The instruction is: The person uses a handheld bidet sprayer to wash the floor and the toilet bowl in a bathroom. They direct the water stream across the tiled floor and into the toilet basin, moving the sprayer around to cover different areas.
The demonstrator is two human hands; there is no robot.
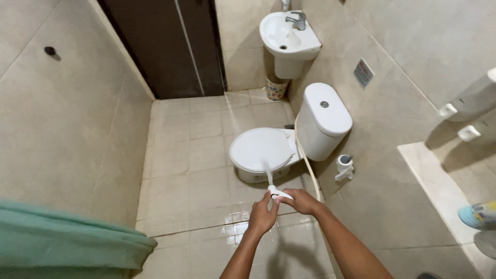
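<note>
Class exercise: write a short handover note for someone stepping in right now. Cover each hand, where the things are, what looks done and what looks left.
Left hand: fingertips on the white spray head.
Right hand: gripping the spray head.
Water jets from it onto the closed toilet lid.
Hose runs up beside the tank.
Done: floor near the hands is wet and shiny.
Left: the floor by the door looks dull; whether the toilet is fully rinsed cannot be told.

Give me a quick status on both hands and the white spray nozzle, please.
Left hand and right hand both gripping white plastic spray nozzle. Water jet hitting closed white toilet lid. Cream hose trails beside toilet; nothing blocking.
</note>
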